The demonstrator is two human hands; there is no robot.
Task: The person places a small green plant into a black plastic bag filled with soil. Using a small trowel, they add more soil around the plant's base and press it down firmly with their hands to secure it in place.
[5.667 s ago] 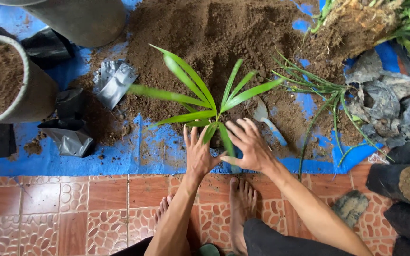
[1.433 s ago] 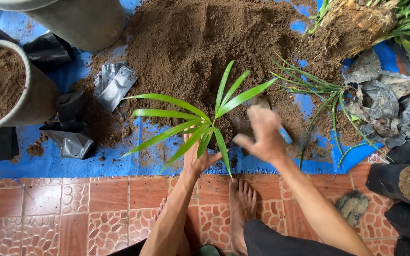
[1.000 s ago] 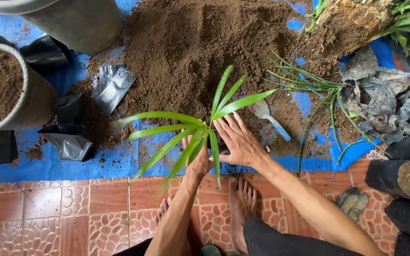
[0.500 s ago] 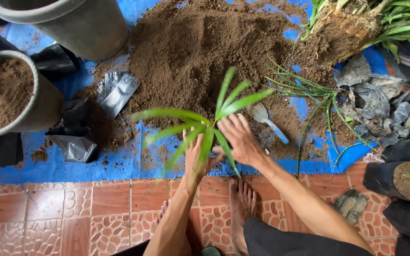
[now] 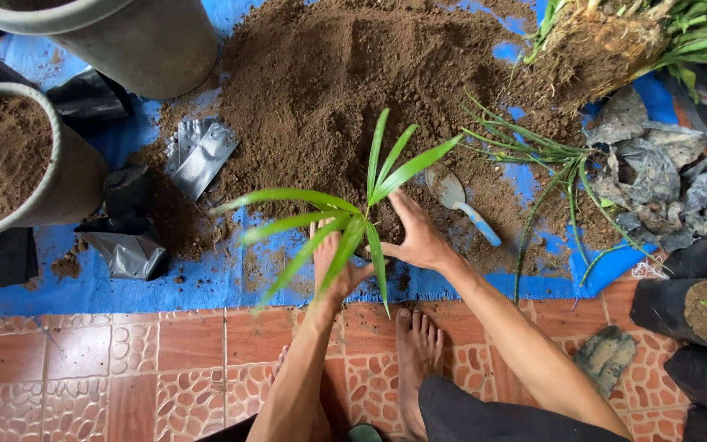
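Green palm seedling (image 5: 353,217) stands at six o'clock of the soil heap (image 5: 353,90), left hand (image 5: 333,262) and right hand (image 5: 417,237) cupped around its base, apparently firming it; next likely needs soil packed evenly.

A young palm seedling (image 5: 362,217) stands upright at the near edge of the soil heap (image 5: 353,90), just below its foot. Its long, narrow, bright green leaves fan outward, several arching left away from the heap and three rising toward it. Its base is hidden.
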